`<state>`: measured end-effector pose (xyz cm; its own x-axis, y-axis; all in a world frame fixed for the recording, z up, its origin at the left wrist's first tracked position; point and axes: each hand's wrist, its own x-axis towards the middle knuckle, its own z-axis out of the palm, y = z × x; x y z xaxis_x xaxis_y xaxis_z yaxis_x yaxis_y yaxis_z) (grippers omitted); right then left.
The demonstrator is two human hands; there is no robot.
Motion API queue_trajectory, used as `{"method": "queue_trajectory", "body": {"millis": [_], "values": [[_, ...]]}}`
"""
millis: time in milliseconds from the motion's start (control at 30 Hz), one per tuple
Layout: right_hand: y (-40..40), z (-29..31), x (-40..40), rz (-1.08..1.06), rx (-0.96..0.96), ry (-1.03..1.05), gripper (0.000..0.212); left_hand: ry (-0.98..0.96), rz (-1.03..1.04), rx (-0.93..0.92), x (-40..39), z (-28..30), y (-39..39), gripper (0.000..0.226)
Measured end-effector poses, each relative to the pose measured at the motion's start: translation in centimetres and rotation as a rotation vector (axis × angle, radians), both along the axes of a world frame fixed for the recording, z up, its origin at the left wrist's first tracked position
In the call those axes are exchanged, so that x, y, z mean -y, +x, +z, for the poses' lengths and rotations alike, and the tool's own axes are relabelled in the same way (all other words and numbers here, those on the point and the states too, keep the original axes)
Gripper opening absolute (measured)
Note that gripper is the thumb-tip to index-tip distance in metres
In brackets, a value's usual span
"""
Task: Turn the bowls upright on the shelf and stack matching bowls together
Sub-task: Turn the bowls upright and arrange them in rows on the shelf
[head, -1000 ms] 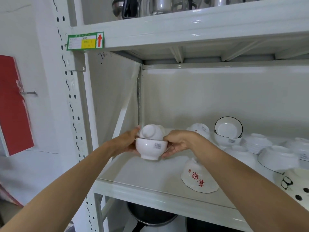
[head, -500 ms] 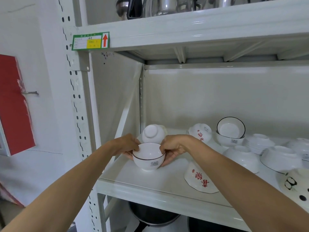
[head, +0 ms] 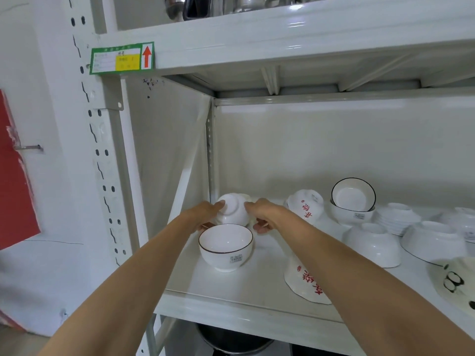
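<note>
Shelf point(head: 231, 299): painted white metal, glossy and flat, loaded with glazed ceramic bowls. Compared with a second ago, the rimmed bowl point(head: 225, 247) is no longer held in the air between the hands; it is now set down upright near the front left of the shelf, mouth up, thin dark line round the lip, small label on the side. One flip is judged done; its match, the upright dark-rimmed pair point(head: 352, 204) at the back, is well apart.

Both hands are now moved back to the overturned bowl point(head: 232, 210) just behind it, plain white, smooth, round foot ring facing the camera, tilted. It is touched on each side: left hand point(head: 205, 214) with fingers curled onto the left wall, right hand point(head: 259, 214) with fingers bent round the right wall. Lift not yet seen.

Red-lettered bowls point(head: 305, 208), wavy-edged, and plain bowls point(head: 372, 244) are still upside down, so much of the task is judged left.
</note>
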<state>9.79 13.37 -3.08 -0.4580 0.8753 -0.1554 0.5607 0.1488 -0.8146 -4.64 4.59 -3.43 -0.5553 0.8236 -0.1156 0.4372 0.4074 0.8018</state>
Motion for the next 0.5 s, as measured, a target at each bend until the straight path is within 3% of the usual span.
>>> {"method": "queue_trajectory", "body": {"millis": [233, 500], "values": [[-2.6, -0.8, -0.6, -0.025, -0.040, -0.069, 0.061, 0.033, -0.008, 0.124, -2.7, -1.0, -1.2, 0.065], [-2.2, -0.6, 0.0, -0.096, -0.198, -0.102, 0.052, 0.156, 0.020, 0.182, -3.0, -1.8, -2.0, 0.049]]}}
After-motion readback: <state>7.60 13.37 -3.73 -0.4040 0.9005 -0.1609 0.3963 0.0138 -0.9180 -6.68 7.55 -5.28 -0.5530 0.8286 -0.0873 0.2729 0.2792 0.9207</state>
